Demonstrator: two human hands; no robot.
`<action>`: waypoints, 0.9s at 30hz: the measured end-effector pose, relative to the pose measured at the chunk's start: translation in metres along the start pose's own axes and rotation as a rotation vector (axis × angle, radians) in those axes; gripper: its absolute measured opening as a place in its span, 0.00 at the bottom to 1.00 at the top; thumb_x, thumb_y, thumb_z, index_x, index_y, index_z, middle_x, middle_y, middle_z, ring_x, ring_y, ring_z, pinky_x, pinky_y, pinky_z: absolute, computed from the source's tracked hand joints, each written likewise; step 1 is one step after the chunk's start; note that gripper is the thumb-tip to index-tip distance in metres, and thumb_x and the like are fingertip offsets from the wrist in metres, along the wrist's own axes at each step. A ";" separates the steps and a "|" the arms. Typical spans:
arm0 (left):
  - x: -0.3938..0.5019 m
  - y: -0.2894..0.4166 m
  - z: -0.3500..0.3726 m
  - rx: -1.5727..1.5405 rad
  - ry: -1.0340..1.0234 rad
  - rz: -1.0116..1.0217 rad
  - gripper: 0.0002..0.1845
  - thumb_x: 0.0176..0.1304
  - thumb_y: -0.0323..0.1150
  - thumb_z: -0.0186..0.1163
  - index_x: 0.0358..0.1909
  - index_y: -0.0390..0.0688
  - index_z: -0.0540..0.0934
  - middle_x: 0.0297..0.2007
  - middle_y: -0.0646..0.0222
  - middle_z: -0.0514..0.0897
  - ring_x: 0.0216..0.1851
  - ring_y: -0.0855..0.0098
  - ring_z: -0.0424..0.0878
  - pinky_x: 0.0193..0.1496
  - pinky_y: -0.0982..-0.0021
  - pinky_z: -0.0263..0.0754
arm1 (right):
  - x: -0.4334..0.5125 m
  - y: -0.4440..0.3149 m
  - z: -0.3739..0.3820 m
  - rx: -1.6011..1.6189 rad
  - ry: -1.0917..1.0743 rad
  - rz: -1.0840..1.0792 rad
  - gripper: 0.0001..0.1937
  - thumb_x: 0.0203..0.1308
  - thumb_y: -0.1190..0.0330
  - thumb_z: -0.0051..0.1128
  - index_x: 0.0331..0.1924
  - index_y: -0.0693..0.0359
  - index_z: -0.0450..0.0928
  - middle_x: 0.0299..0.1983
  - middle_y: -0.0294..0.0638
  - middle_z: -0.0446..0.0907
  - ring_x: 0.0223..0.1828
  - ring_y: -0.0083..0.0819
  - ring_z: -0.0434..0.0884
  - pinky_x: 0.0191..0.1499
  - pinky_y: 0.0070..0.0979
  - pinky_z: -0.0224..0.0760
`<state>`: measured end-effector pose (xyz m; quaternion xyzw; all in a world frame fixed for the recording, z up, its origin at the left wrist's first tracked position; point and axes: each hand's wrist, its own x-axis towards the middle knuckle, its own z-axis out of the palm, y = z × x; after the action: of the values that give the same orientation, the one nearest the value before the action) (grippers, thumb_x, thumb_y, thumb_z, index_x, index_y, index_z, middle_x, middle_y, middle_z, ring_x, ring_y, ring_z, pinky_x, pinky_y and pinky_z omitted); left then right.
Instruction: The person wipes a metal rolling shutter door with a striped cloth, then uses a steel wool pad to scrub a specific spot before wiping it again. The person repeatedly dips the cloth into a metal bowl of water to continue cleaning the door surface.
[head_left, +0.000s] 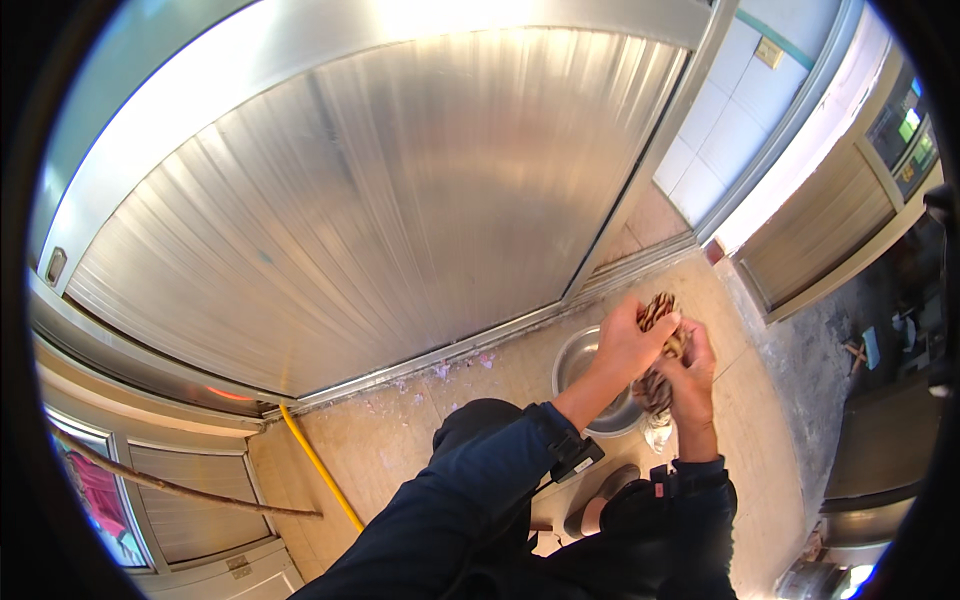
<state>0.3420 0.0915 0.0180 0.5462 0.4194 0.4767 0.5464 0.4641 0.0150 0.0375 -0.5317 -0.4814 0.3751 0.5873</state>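
My left hand (628, 339) and my right hand (694, 381) both grip a striped, bunched-up cloth (657, 396). It looks twisted, with brown, dark red and yellowish bands. One end pokes out above my left fingers, and another hangs below between my hands. Underneath, partly behind my left wrist, a round metal basin (561, 369) stands on the tiled floor. My hands cover much of its right side, so I cannot make out all of its inside. A crumpled whitish thing (658, 435) shows just below the cloth, at the basin's edge.
A large ribbed metal sliding door (405, 202) stands ahead, its track along the floor (750, 420). Small pale scraps (442, 370) lie by the track. To the left are a yellow hose (319, 461) and a wooden stick (202, 491). My shoe (600, 499) is beside the basin.
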 end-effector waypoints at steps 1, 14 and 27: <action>-0.003 0.002 -0.006 -0.022 0.011 -0.037 0.27 0.63 0.51 0.77 0.35 0.34 0.79 0.29 0.49 0.84 0.32 0.49 0.84 0.40 0.48 0.78 | -0.003 0.000 0.008 0.021 -0.025 0.012 0.26 0.59 0.85 0.66 0.63 0.64 0.75 0.55 0.39 0.84 0.57 0.28 0.84 0.61 0.28 0.79; -0.022 0.042 -0.043 -0.509 -0.400 -0.079 0.24 0.83 0.52 0.63 0.31 0.46 0.84 0.23 0.81 0.78 0.24 0.85 0.72 0.28 0.76 0.67 | -0.023 -0.029 0.016 0.313 -0.066 0.077 0.24 0.83 0.60 0.53 0.73 0.68 0.74 0.53 0.46 0.89 0.47 0.33 0.91 0.44 0.28 0.88; -0.058 0.070 -0.107 0.012 -0.763 -0.087 0.23 0.78 0.47 0.70 0.26 0.42 0.82 0.21 0.72 0.84 0.22 0.79 0.82 0.26 0.73 0.74 | -0.012 -0.010 0.024 0.555 -0.265 0.214 0.23 0.68 0.73 0.62 0.66 0.71 0.80 0.57 0.49 0.89 0.55 0.36 0.90 0.62 0.33 0.85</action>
<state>0.2214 0.0527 0.0786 0.6692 0.2116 0.2131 0.6797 0.4370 0.0081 0.0446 -0.3456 -0.3745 0.6176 0.5991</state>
